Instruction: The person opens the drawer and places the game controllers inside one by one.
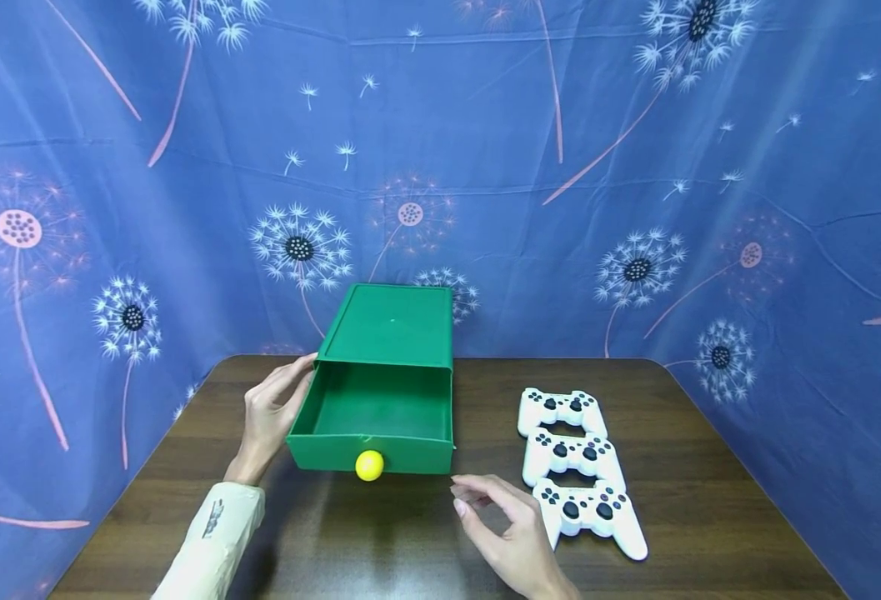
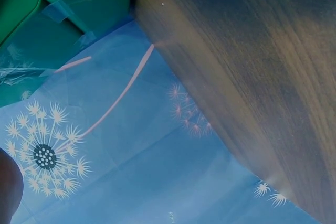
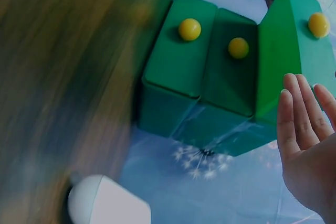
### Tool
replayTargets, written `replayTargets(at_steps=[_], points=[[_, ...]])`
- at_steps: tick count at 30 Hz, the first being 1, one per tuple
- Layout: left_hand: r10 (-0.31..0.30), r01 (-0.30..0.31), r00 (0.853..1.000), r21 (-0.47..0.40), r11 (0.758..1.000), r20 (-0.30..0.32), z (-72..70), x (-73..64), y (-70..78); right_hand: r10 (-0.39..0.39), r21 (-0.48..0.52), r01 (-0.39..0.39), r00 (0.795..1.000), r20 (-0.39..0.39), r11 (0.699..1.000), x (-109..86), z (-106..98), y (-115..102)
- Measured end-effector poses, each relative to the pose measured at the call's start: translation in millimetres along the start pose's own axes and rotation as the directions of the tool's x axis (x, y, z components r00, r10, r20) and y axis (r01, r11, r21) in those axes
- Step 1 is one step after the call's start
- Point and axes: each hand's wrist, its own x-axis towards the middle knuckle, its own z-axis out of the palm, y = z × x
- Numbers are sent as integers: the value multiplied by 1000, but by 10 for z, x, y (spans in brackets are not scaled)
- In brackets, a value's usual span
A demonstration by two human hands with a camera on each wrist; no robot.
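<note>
A green drawer cabinet (image 1: 395, 325) has its top drawer (image 1: 380, 408) pulled out, showing the green inside. On the drawer front is a round yellow knob (image 1: 369, 466). My left hand (image 1: 271, 412) rests its extended fingers against the cabinet's left side; the fingertips are partly hidden. My right hand (image 1: 508, 529) hovers off the drawer's front right corner, fingers lightly bent and nothing in them. In the right wrist view, two lower drawers with yellow knobs (image 3: 189, 29) are closed, and the right hand's fingers (image 3: 302, 114) look nearly straight.
White game controllers (image 1: 575, 458) lie in a column on the right of the brown wooden table (image 1: 695, 500), close beside my right hand. A blue dandelion-print cloth (image 1: 485, 108) hangs behind and around the table. Clear tape (image 2: 58, 11) joins the cabinet's sections.
</note>
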Motion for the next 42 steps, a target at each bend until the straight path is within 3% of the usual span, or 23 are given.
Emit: replayTargets(at_steps=[12,19,26,35,42], points=[[10,-10,1000,4,1000,4,6,-7,-21,133,-149,-140,990,-53,979,-42,-250,102],[12,-12,1000,-4,1000,-1,24,-14,-18,202,-267,-228,972,-123,936,-5,-508,187],[19,-19,1000,-9,1000,-24,26,-6,-21,317,-322,-353,935,-160,878,-35,-654,279],[12,-12,1000,-15,1000,-13,25,-11,-20,344,-356,-390,920,-188,849,-57,-849,378],[10,-10,1000,-13,1000,-12,16,-3,-14,336,-444,-395,918,-209,804,-67,-1015,456]])
